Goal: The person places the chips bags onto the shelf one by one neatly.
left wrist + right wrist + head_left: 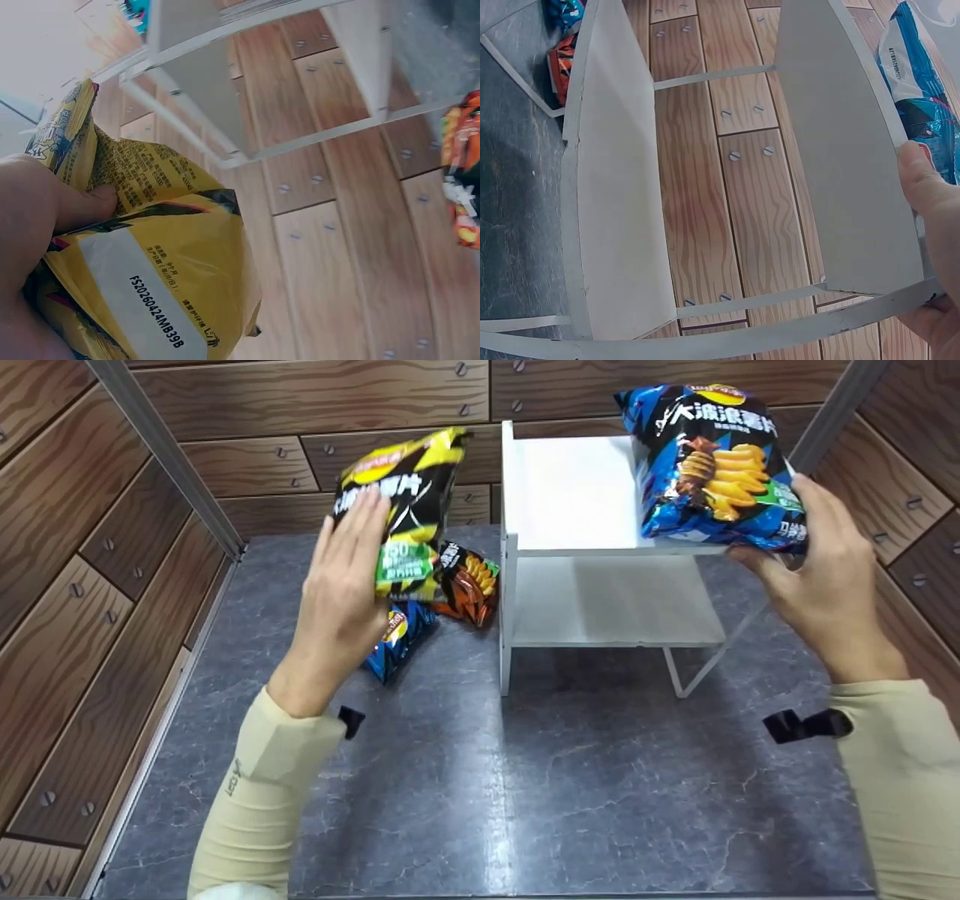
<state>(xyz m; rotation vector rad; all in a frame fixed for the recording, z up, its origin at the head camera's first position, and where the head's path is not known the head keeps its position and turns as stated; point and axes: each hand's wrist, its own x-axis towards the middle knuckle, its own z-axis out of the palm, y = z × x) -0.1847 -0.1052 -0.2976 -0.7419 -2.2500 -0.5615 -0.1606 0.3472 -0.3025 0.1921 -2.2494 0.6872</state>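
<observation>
In the head view my left hand (341, 577) holds a yellow and black chip bag (409, 510) in the air, left of the white shelf unit (574, 495); the left wrist view has the thumb pressed into the bag's yellow back (157, 180). My right hand (832, 562) grips the lower right side of a blue chip bag (720, 465) at the right end of the top shelf. In the right wrist view the thumb lies on the blue bag (922, 97), beside the shelf edge. Whether the bag rests on the shelf I cannot tell.
On the grey floor (420, 780), left of the shelf unit, lie an orange and black bag (472, 585) and another blue bag (401, 641), partly behind my left hand and its bag. Wood-patterned walls (315, 390) and metal posts (169, 457) surround the floor.
</observation>
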